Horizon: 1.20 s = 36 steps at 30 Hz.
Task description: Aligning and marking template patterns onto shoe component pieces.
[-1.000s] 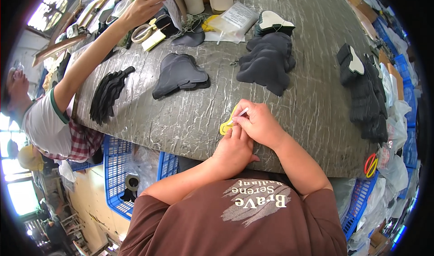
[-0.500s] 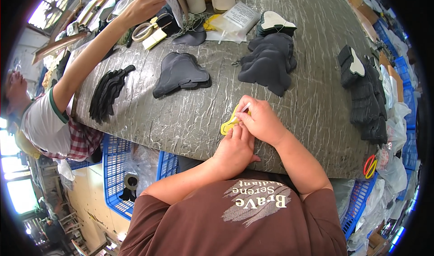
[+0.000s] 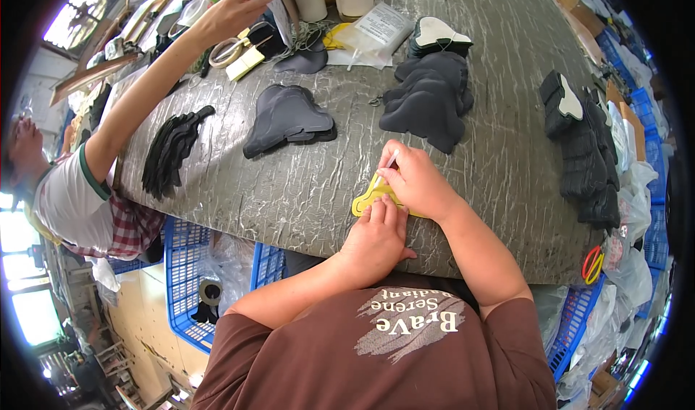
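A yellow flat template [image 3: 362,204] with a slot lies on the table just in front of me, over a dark piece that my hands mostly hide. My left hand [image 3: 375,236] rests flat on its near edge, fingers stretched out and pressing it down. In my right hand [image 3: 421,187], thumb and fingers pinch a slim white pen [image 3: 392,161], tilted, with its lower end at the template. Beyond the hands is a fanned stack of dark shaped pieces [image 3: 426,104], with a white-topped stack [image 3: 439,31] behind it.
More dark stacks lie at the left [image 3: 289,120], far left [image 3: 174,149] and right [image 3: 583,164]. Red and yellow-handled scissors [image 3: 593,265] sit at the right edge. Blue crates [image 3: 190,280] stand below. A co-worker's arm [image 3: 156,77] reaches across the far left.
My right hand has shifted slightly away from me along the template, and the pen stands more upright. My left hand stays in place.
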Each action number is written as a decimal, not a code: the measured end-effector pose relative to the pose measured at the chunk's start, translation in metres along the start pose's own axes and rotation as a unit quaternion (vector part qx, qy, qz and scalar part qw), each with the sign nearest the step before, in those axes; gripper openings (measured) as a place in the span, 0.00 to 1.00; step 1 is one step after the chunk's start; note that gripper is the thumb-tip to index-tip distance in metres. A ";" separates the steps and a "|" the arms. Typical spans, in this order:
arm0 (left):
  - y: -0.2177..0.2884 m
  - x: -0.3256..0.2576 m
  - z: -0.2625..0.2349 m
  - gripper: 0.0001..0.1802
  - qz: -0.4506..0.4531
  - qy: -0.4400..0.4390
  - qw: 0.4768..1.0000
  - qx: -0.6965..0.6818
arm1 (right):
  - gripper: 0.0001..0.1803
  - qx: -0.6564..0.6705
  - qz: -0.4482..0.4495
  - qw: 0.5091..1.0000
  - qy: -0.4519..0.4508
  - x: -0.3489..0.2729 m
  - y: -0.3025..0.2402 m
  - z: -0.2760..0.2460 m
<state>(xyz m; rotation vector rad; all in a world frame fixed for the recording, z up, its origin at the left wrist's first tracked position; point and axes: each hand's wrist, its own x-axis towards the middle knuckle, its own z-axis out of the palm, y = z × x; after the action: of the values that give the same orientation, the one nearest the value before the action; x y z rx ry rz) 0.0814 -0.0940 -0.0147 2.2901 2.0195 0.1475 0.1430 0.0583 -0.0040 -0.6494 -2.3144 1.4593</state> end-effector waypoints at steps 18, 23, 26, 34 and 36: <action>0.000 0.001 -0.001 0.44 -0.004 -0.028 1.000 -0.004 | 0.06 0.025 0.000 0.992 0.122 0.009 0.023 -0.008; 0.001 0.000 -0.001 0.43 -0.009 -0.031 0.999 -0.014 | 0.05 -0.021 -0.006 0.991 0.135 0.004 0.025 -0.011; 0.001 0.000 -0.002 0.43 -0.009 -0.032 0.999 -0.013 | 0.05 -0.022 -0.006 0.989 0.144 0.000 0.026 -0.011; 0.001 0.000 -0.002 0.43 -0.011 -0.028 0.999 -0.015 | 0.07 -0.014 -0.032 0.985 0.169 -0.007 0.018 -0.009; 0.001 0.001 -0.003 0.43 -0.012 -0.027 0.999 -0.019 | 0.07 -0.007 -0.033 0.983 0.180 -0.010 0.023 -0.010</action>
<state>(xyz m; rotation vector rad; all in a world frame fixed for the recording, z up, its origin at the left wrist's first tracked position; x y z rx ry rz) 0.0823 -0.0929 -0.0117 2.2212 2.0009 0.1188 0.1615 0.0689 -0.0212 -0.7616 -2.0466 1.1848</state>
